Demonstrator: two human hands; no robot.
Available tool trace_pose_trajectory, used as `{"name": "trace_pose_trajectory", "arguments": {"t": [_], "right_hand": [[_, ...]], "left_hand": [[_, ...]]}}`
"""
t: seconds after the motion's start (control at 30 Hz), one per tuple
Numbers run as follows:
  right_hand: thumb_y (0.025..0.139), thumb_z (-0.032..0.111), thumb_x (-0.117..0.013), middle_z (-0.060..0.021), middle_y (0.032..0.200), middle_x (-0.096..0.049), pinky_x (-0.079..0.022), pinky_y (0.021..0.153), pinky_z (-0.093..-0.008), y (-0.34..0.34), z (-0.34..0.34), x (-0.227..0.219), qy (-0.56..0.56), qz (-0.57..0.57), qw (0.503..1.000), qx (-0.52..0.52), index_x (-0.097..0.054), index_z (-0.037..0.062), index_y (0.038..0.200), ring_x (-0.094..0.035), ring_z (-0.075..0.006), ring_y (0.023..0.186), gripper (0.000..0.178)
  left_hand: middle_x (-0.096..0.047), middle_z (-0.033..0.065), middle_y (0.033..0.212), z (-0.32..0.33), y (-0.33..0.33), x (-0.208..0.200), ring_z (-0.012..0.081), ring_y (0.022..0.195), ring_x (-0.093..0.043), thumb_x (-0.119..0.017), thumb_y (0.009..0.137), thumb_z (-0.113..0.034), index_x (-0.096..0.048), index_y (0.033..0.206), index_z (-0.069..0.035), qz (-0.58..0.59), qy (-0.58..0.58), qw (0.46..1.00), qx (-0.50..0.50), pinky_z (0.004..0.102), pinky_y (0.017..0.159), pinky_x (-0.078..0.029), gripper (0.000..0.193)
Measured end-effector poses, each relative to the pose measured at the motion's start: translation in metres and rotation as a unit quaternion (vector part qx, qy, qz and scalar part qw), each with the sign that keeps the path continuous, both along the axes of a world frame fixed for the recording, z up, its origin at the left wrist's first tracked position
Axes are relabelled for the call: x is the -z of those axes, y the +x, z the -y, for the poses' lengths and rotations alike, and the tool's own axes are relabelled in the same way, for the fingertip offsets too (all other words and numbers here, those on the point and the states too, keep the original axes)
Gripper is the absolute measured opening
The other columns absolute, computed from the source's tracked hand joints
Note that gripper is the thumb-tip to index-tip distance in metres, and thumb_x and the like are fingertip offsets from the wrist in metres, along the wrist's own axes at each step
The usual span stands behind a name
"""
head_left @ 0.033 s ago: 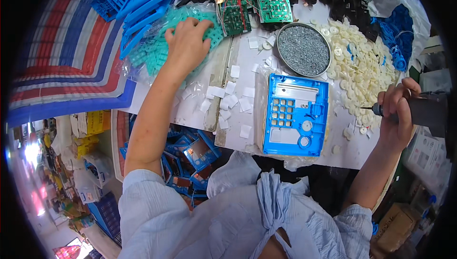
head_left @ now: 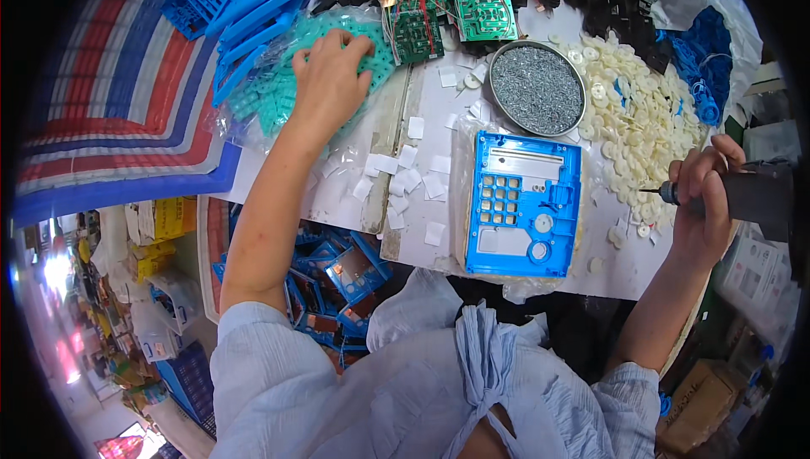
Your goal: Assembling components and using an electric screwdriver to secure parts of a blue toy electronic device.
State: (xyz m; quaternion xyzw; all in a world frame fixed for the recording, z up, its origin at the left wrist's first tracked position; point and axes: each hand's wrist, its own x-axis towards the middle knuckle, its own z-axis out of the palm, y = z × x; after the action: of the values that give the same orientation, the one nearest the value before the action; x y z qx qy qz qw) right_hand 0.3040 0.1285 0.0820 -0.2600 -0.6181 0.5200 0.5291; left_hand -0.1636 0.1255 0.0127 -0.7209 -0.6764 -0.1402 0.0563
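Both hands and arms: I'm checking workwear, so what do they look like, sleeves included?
The left sleeve and right sleeve are pale blue, loose and crinkled, leaving the forearms bare. The left hand and right hand are gloveless; no watch or bracelet shows.

Pale-blue crinkled-fabric top (head_left: 380, 396), 6 o'clock. Short loose sleeves: left sleeve (head_left: 261, 353) at 7–8, right sleeve (head_left: 634, 391) at 4. Gathered same-fabric tie (head_left: 479, 349) at 5, small opening (head_left: 498, 421) under it. Left hand (head_left: 329, 78), right hand (head_left: 709, 193) bare.
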Motion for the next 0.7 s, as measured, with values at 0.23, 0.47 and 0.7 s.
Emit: {"name": "trace_pose_trajectory", "arguments": {"t": [0.23, 0.47, 0.7], "right_hand": [[0.094, 0.012, -0.069, -0.0197, 0.132, -0.059, -0.05, 0.103, -0.0475, -0.029, 0.055, -0.023, 0.379, -0.037, 0.836, 0.394, -0.044, 0.003, 0.143, -0.058, -0.0323, 0.122, 0.055], [0.06, 0.016, -0.09, -0.0094, 0.125, -0.063, -0.047, 0.096, -0.0435, -0.111, 0.07, 0.017, 0.282, 0.262, 0.922, 0.027, -0.062, 0.013, 0.129, -0.055, -0.0334, 0.112, 0.074], [0.067, 0.016, -0.086, -0.0096, 0.105, -0.066, -0.05, 0.084, -0.0432, -0.124, 0.079, 0.01, 0.195, 0.299, 0.932, -0.062, -0.063, 0.0101, 0.122, -0.059, -0.0334, 0.098, 0.06]], "left_hand": [[-0.066, 0.012, 0.115, 0.058, 0.035, -0.021, 0.0353, 0.105, -0.063, -0.074, 0.064, 0.002, -0.064, 0.097, -0.01, 0.124, 0.201, 0.947, 0.217, 0.0528, 0.091, -0.049, 0.037], [-0.068, 0.0127, 0.109, 0.111, 0.105, -0.027, 0.0328, 0.095, -0.064, -0.07, 0.06, 0.006, -0.063, 0.097, -0.009, 0.278, 0.2, 0.902, 0.263, 0.0525, 0.091, -0.051, 0.04], [-0.067, 0.0136, 0.108, 0.121, 0.126, -0.024, 0.0333, 0.096, -0.066, -0.076, 0.069, 0.003, -0.059, 0.116, -0.007, 0.33, 0.02, 0.9, 0.286, 0.0499, 0.087, -0.053, 0.051]]}}
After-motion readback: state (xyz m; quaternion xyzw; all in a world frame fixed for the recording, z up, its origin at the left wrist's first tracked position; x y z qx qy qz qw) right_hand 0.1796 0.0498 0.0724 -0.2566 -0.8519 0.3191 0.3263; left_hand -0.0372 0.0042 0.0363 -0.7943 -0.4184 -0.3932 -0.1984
